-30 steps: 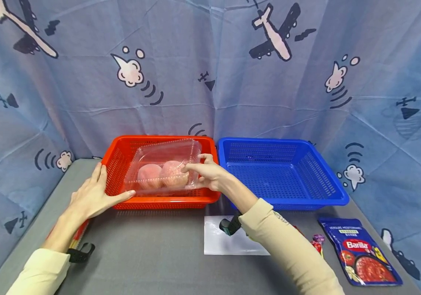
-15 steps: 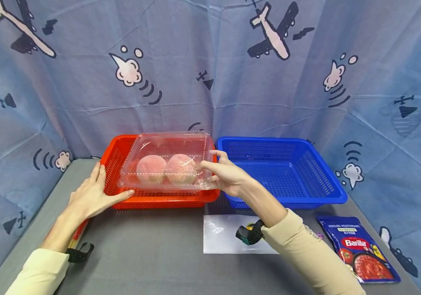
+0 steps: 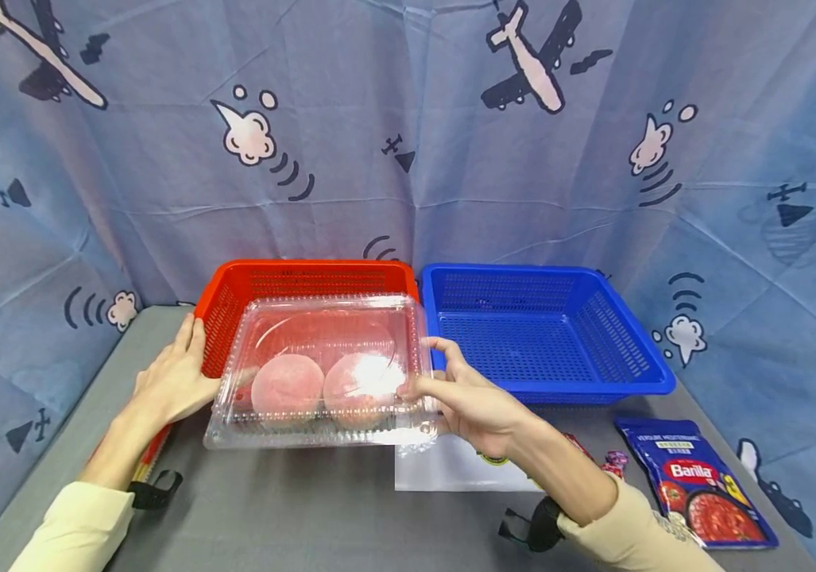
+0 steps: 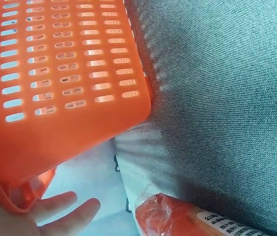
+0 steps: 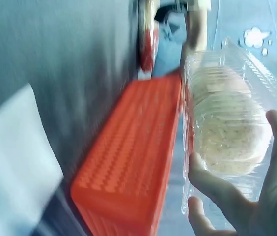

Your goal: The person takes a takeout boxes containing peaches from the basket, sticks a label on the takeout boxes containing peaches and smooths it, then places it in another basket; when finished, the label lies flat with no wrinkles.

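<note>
Centre: the right hand pinches the box of peaches, apparently mid-transfer; the next move calls for keeping it level. Left: the left hand, fingers extended, touches the red basket beyond.

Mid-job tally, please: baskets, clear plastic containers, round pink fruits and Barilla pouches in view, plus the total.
Baskets: 2, the red basket and the blue basket
Clear plastic container: 1, held by the right hand
Round pink fruits: 2, left fruit and right fruit, both inside the container
Barilla pouch: 1
Total: 6
</note>
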`<state>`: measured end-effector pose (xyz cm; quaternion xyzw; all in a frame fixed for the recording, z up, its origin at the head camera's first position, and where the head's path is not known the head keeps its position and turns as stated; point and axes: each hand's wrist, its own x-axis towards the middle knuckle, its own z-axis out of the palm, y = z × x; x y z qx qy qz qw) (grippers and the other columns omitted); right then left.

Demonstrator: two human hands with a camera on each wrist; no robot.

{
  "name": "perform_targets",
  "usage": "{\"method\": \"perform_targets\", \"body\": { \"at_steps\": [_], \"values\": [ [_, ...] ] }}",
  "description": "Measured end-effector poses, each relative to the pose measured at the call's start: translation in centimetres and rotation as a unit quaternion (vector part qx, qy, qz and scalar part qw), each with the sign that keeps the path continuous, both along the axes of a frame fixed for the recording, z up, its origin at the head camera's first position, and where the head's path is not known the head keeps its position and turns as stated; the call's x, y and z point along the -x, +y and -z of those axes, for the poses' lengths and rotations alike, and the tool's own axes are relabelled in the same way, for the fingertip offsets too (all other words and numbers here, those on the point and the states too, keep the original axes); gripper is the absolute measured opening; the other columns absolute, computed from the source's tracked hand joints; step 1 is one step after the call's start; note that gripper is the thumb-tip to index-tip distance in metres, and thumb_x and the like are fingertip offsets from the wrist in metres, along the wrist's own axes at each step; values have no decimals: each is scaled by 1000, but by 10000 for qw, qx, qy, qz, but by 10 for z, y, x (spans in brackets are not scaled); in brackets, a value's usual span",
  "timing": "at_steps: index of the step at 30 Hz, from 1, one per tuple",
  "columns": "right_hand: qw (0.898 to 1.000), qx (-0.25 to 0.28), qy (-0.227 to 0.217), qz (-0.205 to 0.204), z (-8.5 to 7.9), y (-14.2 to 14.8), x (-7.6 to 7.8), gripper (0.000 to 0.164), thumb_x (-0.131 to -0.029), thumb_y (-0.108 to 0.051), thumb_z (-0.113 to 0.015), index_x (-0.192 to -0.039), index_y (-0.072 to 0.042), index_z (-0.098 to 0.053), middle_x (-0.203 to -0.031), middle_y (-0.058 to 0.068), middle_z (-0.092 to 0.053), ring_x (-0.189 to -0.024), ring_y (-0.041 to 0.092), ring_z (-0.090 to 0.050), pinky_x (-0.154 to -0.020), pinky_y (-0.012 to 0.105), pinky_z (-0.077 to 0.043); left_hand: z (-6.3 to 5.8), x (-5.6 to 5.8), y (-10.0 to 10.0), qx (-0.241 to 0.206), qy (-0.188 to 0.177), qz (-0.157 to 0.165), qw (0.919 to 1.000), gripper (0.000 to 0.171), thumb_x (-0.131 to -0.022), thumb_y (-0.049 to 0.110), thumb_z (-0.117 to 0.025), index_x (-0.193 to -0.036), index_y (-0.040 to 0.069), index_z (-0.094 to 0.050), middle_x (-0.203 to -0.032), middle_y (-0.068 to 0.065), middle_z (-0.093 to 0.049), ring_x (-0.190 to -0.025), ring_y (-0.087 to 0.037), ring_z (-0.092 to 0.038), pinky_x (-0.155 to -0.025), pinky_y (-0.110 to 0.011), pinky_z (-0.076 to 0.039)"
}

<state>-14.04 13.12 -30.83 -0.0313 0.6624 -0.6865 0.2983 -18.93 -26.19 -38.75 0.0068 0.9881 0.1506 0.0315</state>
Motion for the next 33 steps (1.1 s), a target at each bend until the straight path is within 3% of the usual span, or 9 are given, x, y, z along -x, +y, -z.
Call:
{"method": "perform_targets", "body": {
  "at_steps": [4,14,22,33],
  "values": [
    [9998,127,-26,-141,11,2,-19,77,-89,-13,-64,-146,-25,-14,-119,15,-50,-89,16,-67,-69,28,-53,0,0,1,-7,-13,-10,10000,130,-83,87,-48,-162,-2,4,-171,-23,10,-142,-60,-30,-92,-81,-39],
    [9959,828,-217,-283,41,3,-51,78,-88,-7,-63,-144,-25,-11,-128,14,-52,-95,19,-71,-81,40,-62,-1,0,0,41,63,18,10000,128,-84,85,-49,-162,-2,4,-171,-24,8,-140,-60,-33,-89,-80,-41],
    [9975,474,-448,-285,69,-4,-60,83,-84,-9,-68,-145,-24,-14,-132,15,-45,-96,17,-63,-63,28,-58,-1,-2,3,-78,-65,-153,9998,135,-79,91,-48,-162,0,8,-171,-17,17,-142,-56,-32,-86,-75,-42],
    [9946,607,-821,-172,99,-14,-64,83,-83,-3,-66,-143,-20,-11,-128,20,-37,-95,22,-66,-69,33,-63,0,-4,6,-69,-72,-162,9998,135,-79,91,-48,-161,0,8,-170,-17,19,-143,-57,-30,-89,-77,-41]
  ]
}}
